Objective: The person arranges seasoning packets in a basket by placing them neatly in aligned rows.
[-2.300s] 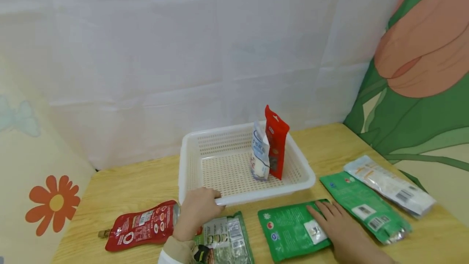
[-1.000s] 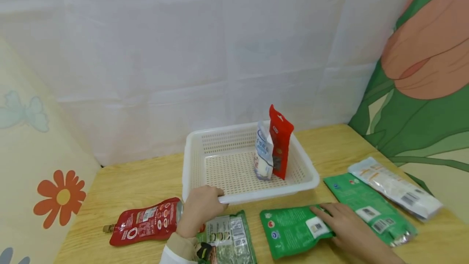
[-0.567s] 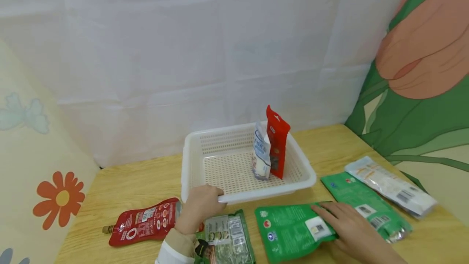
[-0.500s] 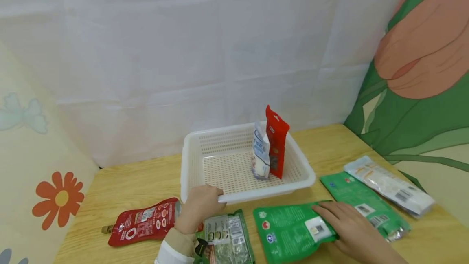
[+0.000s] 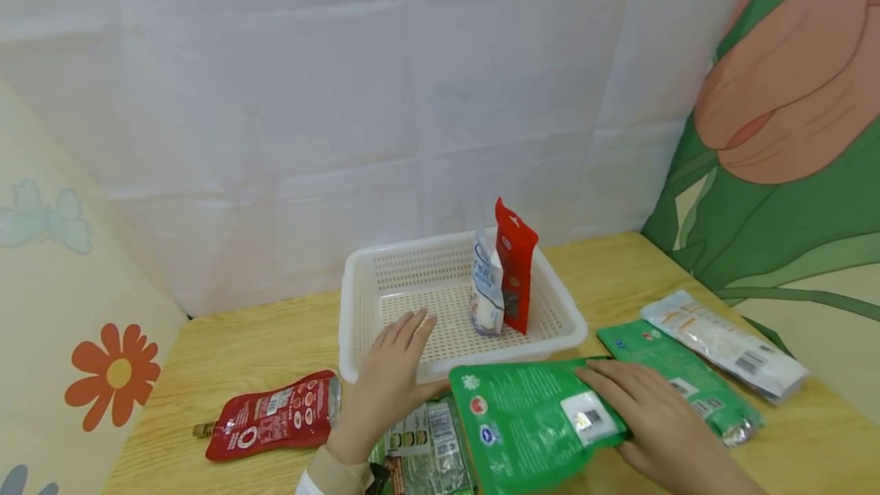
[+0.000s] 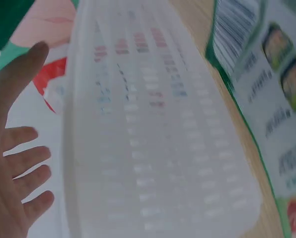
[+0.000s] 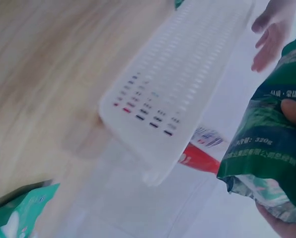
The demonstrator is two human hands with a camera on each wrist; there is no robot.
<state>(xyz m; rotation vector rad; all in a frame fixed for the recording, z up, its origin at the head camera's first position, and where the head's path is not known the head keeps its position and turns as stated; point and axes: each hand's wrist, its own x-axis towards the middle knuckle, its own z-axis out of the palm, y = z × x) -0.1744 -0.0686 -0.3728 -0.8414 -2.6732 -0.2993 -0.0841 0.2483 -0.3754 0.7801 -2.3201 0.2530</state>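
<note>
The right hand (image 5: 646, 411) grips the green pouch (image 5: 532, 415) by its right end, thumb on one broad face and fingers on the other, a hold that probably suits a limp packet by pinching it firmly at one edge. The pouch hangs tilted above the table (image 5: 261, 334), just in front of the basket. The left hand (image 5: 388, 369) holds nothing, fingers straight and thumb spread, above the white plastic basket (image 5: 565, 336); its thumb is near the pouch's corner, though contact cannot be told. Inside the basket, the blue-and-white packet (image 5: 487, 292) and red packet (image 5: 517, 273) stand beside each other towards the right end, likely kept up by their stiff filling. Around it lie a red spouted pouch (image 5: 275, 415), a green-edged clear packet (image 5: 440, 445) partly behind the left wrist, a second green pouch (image 5: 674, 365) and a white barcoded packet (image 5: 722, 342) along its edge
</note>
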